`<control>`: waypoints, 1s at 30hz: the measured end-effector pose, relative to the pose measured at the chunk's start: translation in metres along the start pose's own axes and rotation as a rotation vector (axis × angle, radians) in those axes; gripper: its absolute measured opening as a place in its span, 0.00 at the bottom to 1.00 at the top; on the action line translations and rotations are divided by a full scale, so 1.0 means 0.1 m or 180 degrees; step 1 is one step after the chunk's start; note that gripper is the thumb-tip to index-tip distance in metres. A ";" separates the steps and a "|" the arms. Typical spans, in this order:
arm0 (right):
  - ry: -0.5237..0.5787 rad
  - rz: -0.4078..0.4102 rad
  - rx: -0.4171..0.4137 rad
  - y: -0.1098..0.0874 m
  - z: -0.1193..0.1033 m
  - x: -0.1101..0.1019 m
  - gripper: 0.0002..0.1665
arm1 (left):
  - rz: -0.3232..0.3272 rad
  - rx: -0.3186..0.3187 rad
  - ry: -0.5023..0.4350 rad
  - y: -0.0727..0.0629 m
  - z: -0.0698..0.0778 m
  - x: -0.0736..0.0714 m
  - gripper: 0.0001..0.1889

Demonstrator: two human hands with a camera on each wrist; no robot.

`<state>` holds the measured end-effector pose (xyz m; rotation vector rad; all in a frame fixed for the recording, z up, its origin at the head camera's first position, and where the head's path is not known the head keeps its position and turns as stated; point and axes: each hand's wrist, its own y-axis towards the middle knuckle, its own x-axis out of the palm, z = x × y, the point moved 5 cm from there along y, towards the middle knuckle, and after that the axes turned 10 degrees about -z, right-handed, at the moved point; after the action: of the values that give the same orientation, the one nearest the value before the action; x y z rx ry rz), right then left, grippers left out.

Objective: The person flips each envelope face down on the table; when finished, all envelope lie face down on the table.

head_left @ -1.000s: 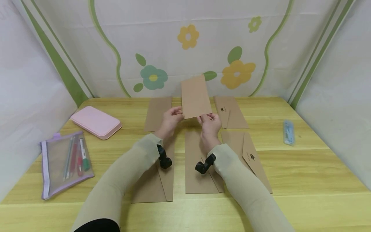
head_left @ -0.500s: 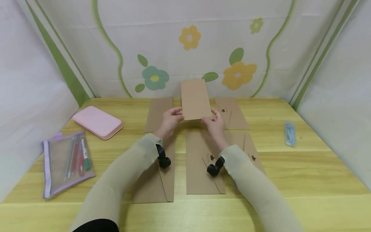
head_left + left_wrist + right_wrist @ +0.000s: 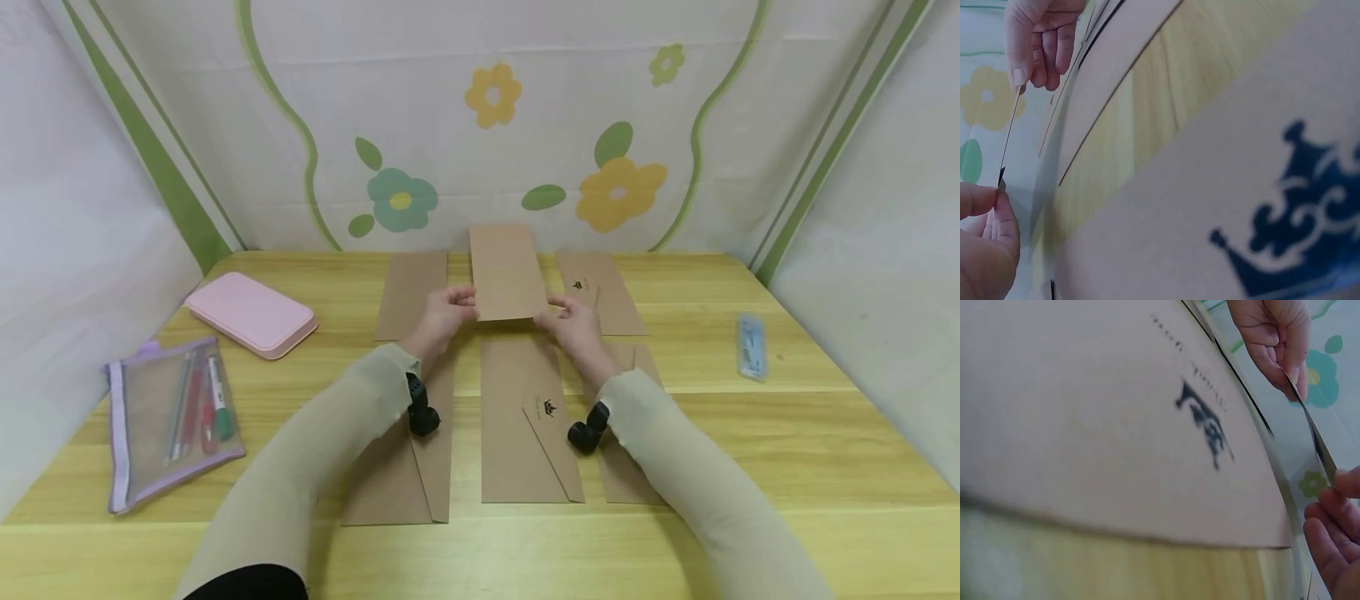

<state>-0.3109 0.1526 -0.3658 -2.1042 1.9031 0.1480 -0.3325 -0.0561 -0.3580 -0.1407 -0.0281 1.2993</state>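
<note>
Lowered since a second ago, the plain brown rectangular paper envelope (image 3: 508, 275) now sits nearer the table (image 3: 787, 442) — and the right hand (image 3: 576, 329) has shifted outward to its near right corner. That hand pinches the corner between thumb and fingers; the left hand (image 3: 442, 318) pinches the near left one, the near edge raised between them. Gripping both corners probably keeps the thin paper level. Whether its far edge touches anything, the pictures do not tell.

Just below the hands lies a brown crown-printed envelope (image 3: 517, 442), with a brown envelope with a slanting flap (image 3: 390, 487) under the left wrist and a partly hidden brown envelope (image 3: 626, 479) under the right. Beyond the left hand is a plain-faced brown envelope (image 3: 408, 287); beside the right, a smaller-looking crown-marked brown envelope (image 3: 615, 292). Gaps seem left to keep each separate.

Well left of the left hand, a pink rounded case (image 3: 251, 312) and a purple-edged mesh pouch (image 3: 117, 442) holding pens — seemingly set aside; well right of the right hand, a small pale-blue flat object (image 3: 752, 347).
</note>
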 end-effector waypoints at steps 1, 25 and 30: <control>-0.0021 -0.0040 0.0012 0.00 0.00 0.00 0.33 | -0.0018 -0.0036 0.0017 0.00 -0.01 0.00 0.22; -0.0469 -0.0294 0.0114 0.09 0.08 0.01 0.27 | -0.0260 -0.0499 0.0480 0.03 -0.17 -0.03 0.25; -0.0545 -0.0301 0.0093 0.09 0.07 0.01 0.27 | -0.0260 -0.0379 0.0749 0.02 -0.15 -0.02 0.25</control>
<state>-0.3190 0.1534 -0.3740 -2.0850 1.6951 0.2688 -0.3338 -0.0589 -0.3727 -0.3897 0.0891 1.1928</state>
